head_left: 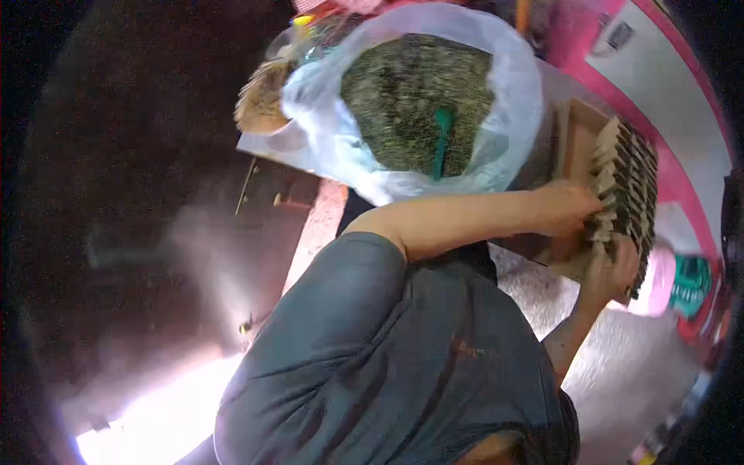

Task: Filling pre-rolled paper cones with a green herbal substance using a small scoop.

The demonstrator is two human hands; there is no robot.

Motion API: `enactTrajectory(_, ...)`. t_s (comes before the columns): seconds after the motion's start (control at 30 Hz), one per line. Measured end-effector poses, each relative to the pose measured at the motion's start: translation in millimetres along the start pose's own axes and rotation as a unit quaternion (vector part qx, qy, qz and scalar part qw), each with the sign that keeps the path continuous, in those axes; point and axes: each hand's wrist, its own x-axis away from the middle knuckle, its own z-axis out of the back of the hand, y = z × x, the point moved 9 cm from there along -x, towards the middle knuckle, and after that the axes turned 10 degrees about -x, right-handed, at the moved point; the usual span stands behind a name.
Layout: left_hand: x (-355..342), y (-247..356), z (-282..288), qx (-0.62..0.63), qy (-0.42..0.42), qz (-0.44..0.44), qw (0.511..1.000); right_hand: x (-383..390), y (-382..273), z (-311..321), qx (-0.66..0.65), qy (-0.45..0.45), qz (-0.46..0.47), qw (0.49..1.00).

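Note:
Both hands are at the right, at stacked rows of small brown pieces with jagged, pointed edges; blur hides what they are. My left hand reaches across from the left, its fingers curled at the left side of the rows. At their near end my right hand has its fingers bent around the pieces. The rows stand along the right side of a shallow brown box. Left of it, a large white plastic bag lies rolled open, full of dried greenish-brown shredded leaf. A green spoon rests on the leaf.
A tan round object with a ridged edge sits left of the bag on a light board. Pink-edged pale panels curve along the upper right. A green item lies beyond my right hand. Bright light glares at the lower left.

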Motion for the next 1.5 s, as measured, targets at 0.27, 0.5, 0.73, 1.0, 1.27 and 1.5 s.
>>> enactTrajectory(0.27, 137, 7, 123, -0.090, 0.251, -0.050, 0.963, -11, -67, -48, -0.136, -0.040, 0.084, 0.986)
enactTrajectory(0.5, 312, -65, 225, -0.212, 0.407, 0.242, 0.855, -22, -121, -74, -0.215, -0.098, 0.115, 0.965)
enactTrajectory(0.73, 438, -133, 254, -0.316, 0.422, 0.440, 0.727, -21, -146, -94, -0.234, -0.168, 0.136, 0.948)
enactTrajectory(1.0, 459, -152, 276, -0.359, 0.440, 0.458, 0.684, -13, -161, -98, -0.235, -0.210, 0.130, 0.940)
enactTrajectory(1.27, 459, -165, 278, -0.399, 0.393, 0.482, 0.674, -11, -159, -103, -0.243, -0.224, 0.109, 0.937)
enactTrajectory(1.5, 460, -177, 279, -0.387, 0.399, 0.489, 0.672, -15, -162, -106, -0.258, -0.214, 0.104, 0.936)
